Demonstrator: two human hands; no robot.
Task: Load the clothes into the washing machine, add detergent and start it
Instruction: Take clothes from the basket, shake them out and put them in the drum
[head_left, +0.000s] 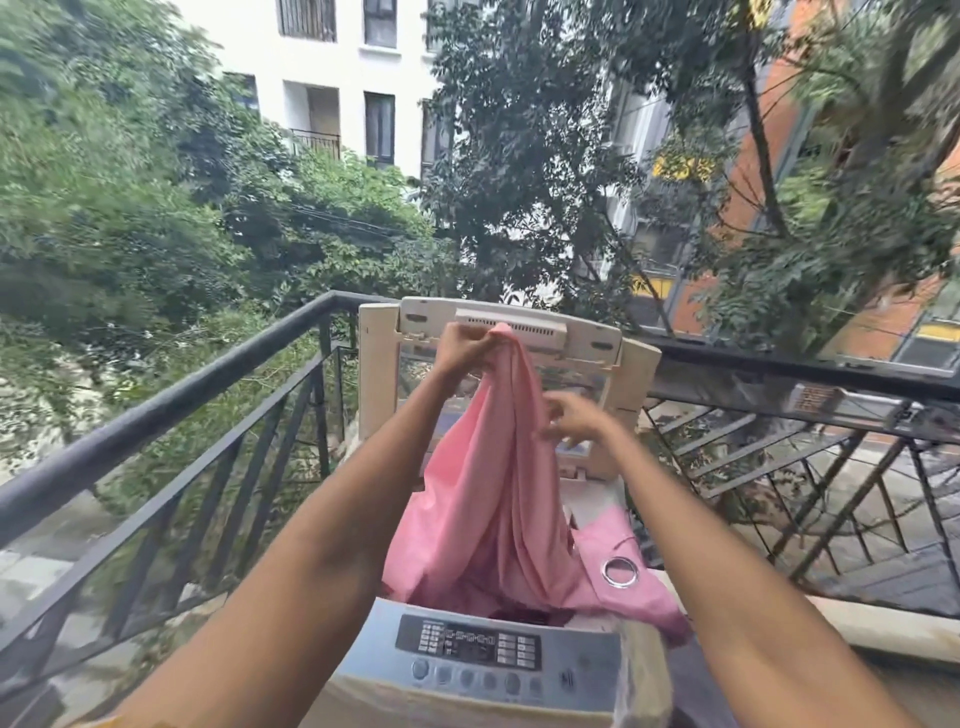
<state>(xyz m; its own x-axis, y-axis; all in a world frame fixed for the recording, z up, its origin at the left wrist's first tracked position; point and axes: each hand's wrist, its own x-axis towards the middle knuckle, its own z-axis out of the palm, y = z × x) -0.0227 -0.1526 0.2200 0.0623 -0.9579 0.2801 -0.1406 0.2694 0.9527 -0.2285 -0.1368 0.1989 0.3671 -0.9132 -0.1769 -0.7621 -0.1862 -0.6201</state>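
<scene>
Left hand (462, 345) pinches the soft pink curtain (488, 493) high; right hand (576, 421) loose-fingered, blurred, beside its folds; bunch it lower.

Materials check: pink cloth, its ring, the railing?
Pink cloth: looks like a smooth woven fabric, matte; hangs in long soft folds from the left hand.
Ring: shiny silver eyelet, probably metal; could be plated plastic.
Railing: dark painted metal, going by the thin straight bars.
</scene>
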